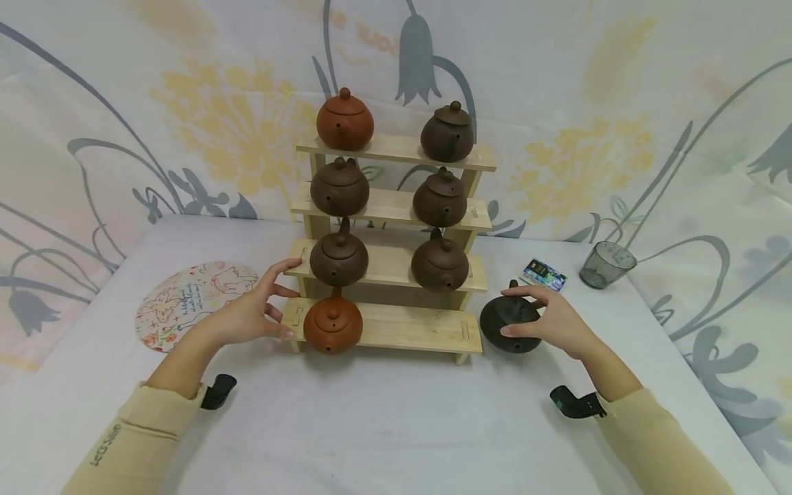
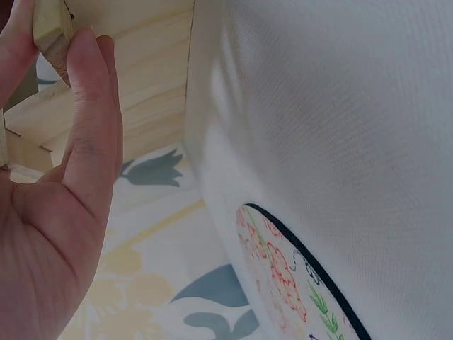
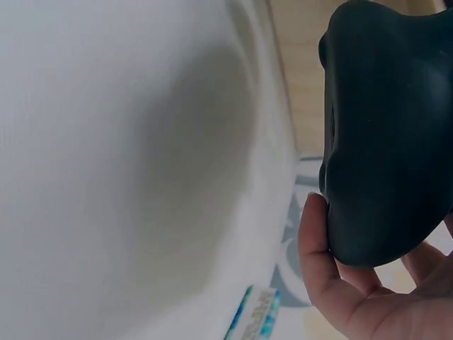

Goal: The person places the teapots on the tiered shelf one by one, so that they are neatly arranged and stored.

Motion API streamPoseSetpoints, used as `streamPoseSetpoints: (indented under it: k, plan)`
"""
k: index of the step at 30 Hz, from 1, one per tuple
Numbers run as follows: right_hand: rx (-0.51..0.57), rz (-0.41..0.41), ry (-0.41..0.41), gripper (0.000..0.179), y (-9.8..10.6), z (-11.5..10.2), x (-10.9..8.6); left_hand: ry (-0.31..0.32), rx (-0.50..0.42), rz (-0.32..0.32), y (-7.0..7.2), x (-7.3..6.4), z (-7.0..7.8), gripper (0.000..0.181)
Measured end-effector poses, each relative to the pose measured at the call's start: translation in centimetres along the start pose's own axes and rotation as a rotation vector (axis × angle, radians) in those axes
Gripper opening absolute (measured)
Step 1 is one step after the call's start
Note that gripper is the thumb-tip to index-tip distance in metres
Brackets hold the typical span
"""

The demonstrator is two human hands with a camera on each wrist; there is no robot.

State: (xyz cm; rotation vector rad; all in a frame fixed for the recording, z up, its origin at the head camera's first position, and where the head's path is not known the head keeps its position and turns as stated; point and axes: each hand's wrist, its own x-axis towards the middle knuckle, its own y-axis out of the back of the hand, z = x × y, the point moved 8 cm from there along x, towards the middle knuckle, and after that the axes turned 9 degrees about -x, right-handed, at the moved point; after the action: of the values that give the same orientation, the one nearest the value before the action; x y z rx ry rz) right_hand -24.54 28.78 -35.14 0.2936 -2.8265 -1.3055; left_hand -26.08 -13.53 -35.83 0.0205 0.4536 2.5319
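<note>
My right hand (image 1: 559,323) grips a black teapot (image 1: 500,320) by its side, thumb in front and fingers behind. Beneath that teapot, a soft shadow falls on the white cloth in the right wrist view, and the pot hangs over the cloth. The left hand (image 1: 247,315) holds the left end of a tiered wooden stand (image 1: 414,326), its thumb at the lowest shelf's front and the index finger up by the shelf above. An orange clay teapot (image 1: 333,330) sits at the left of that lowest shelf; the shelf's right part is bare wood.
Dark brown teapots (image 1: 339,260) fill the two middle shelves in pairs. Up top are another orange teapot (image 1: 344,127) and a brown one (image 1: 447,137). A round patterned mat (image 1: 185,302) lies left. A small card (image 1: 544,275) and a tilted grey glass (image 1: 606,265) are right.
</note>
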Motion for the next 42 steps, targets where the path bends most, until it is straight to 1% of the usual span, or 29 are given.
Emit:
streamPoseSetpoints:
  k: [7, 14, 20, 24, 27, 32, 34, 37, 39, 42]
  plan:
    - [-0.009, 0.036, 0.011, 0.065, 0.2, -1.7, -1.1, -0.014, -0.014, -0.004, 0.0, 0.0, 0.0, 0.108]
    - [0.012, 0.024, 0.021, 0.064, -0.8, -3.2, -2.2, -0.018, -0.008, -0.011, 0.0, 0.3, -0.2, 0.108]
    - [0.030, 0.014, 0.073, 0.060, -2.0, -4.7, -2.5, -0.023, -0.011, -0.010, 0.0, 0.1, 0.1, 0.108]
    - [0.022, 0.004, 0.133, 0.058, -2.9, -5.6, -2.4, -0.024, -0.012, -0.010, 0.0, 0.0, 0.1, 0.109]
    - [0.036, -0.015, 0.159, 0.057, -3.6, -6.2, -2.3, -0.026, -0.009, -0.012, 0.0, 0.1, 0.1, 0.108]
    - [0.084, -0.038, 0.120, 0.058, -4.3, -6.4, -2.3, -0.029, -0.007, -0.012, 0.0, 0.2, 0.0, 0.108]
    - [0.085, -0.043, 0.123, 0.058, -4.5, -6.6, -2.4, -0.029, -0.010, -0.013, 0.0, 0.2, 0.0, 0.108]
    - [0.075, -0.044, 0.162, 0.057, -4.9, -7.0, -2.4, -0.028, -0.014, -0.015, 0.0, 0.1, 0.0, 0.108]
    - [0.066, -0.038, 0.205, 0.057, -5.2, -7.6, -2.3, -0.027, -0.016, -0.015, 0.0, 0.1, 0.0, 0.108]
    - [0.070, -0.031, 0.246, 0.057, -5.7, -8.5, -2.1, -0.026, -0.018, -0.015, 0.0, 0.1, 0.0, 0.108]
